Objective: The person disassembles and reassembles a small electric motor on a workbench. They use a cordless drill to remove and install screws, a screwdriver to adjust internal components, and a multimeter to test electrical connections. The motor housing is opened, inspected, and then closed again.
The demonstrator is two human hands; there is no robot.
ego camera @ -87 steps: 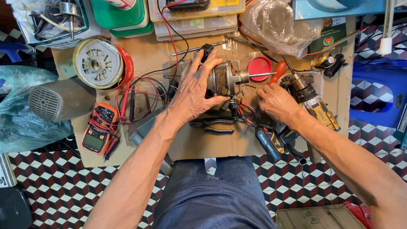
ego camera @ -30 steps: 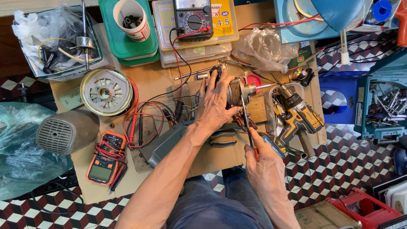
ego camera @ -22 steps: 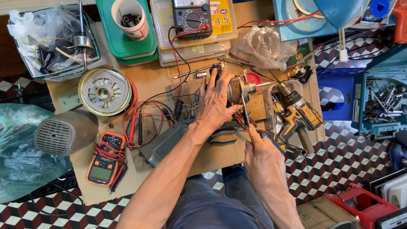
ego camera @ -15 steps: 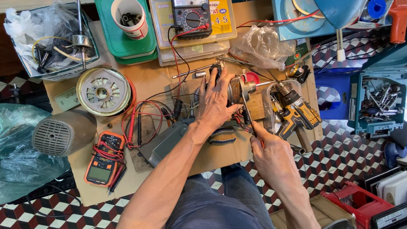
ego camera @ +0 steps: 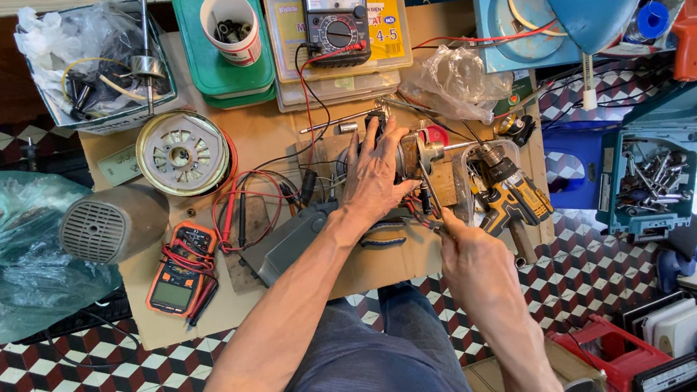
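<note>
Your left hand (ego camera: 378, 173) lies flat, fingers spread, on the motor (ego camera: 410, 161) at the workbench's (ego camera: 376, 267) middle; your right hand (ego camera: 472, 255) pinches a thin tool (ego camera: 432, 197) beside it.

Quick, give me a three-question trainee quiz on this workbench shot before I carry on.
1. True or false: the left hand lies flat on the motor assembly.
2. What stands in the green tray? A) white cup B) orange multimeter C) cordless drill
3. Which meter lies nearer the person's lap: the orange multimeter or the analog meter?

Key: 1 true; 2 A; 3 the orange multimeter.
</note>
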